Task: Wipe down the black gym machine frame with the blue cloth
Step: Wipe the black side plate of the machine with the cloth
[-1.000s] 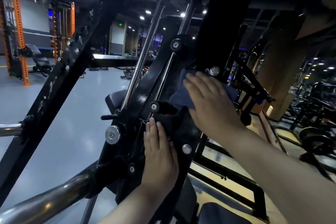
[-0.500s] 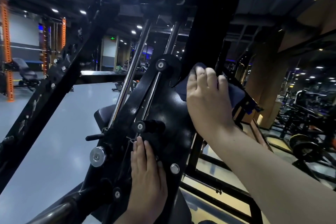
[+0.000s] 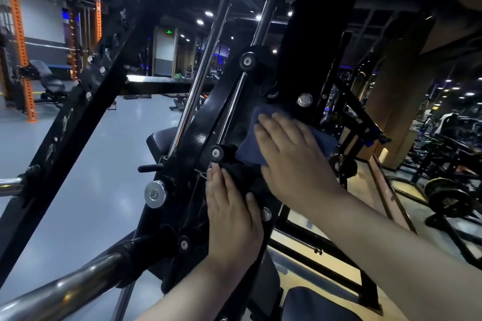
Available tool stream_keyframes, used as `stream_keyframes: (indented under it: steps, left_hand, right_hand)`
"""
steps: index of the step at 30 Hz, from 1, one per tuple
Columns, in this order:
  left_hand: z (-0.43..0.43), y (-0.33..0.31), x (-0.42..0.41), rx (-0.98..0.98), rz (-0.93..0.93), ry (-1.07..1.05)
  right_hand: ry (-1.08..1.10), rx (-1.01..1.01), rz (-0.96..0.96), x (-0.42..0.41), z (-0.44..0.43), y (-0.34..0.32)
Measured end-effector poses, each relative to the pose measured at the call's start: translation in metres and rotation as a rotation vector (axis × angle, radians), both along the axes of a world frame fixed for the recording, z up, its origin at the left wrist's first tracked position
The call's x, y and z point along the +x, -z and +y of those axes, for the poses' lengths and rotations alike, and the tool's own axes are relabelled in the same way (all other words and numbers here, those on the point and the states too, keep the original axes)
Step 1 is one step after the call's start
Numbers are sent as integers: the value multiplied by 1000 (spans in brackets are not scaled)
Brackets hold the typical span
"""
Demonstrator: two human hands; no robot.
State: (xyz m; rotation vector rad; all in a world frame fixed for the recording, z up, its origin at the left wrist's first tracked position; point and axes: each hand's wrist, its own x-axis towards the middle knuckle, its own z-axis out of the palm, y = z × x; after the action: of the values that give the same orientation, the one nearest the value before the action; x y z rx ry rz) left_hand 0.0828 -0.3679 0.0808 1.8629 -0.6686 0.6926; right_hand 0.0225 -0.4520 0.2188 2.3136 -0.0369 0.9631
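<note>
Blue cloth (image 3: 250,148) under flat right hand (image 3: 292,154)

Glossy black-painted metal frame (image 3: 208,122), soft matt blue cloth (image 3: 250,148), polished chrome bar (image 3: 65,292).

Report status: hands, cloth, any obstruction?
Right hand flat, pressing blue cloth on black metal gym machine frame. Left hand flat on frame below it. Round silver bolt just above cloth, clear of it.
</note>
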Motion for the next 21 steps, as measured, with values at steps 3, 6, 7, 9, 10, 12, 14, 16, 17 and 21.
stream_keyframes:
  steps: [3,6,7,9,10,12,14,16,17,21]
  left_hand:
    - [-1,-2,2,-6,20,10]
    - [3,2,3,4,13,21]
    - [4,3,4,5,12,32]
    - [6,5,5,-3,0,59]
    - [7,5,4,-15,-8,74]
    - [9,6,3,-48,5,110]
    - [12,12,0,-62,40,142]
    - [13,18,-4,-64,66,141]
    - [14,22,-6,-66,73,128]
    - [15,28,-14,-83,115,137]
  right_hand:
    - [-97,-56,147,-3,-5,3]
    - [-95,14,57,-2,-14,-21]
    - [-80,67,1,-2,-15,-27]
    - [-44,114,-62,-2,-11,-22]
    - [-42,97,-58,-3,-8,-11]
    - [-82,53,48,-5,-2,16]
    - [-138,28,196,-8,1,31]
    - [-173,27,251,-10,-2,24]
    - [-165,65,238,-11,-5,16]
    - [-96,257,36,-12,-1,2]
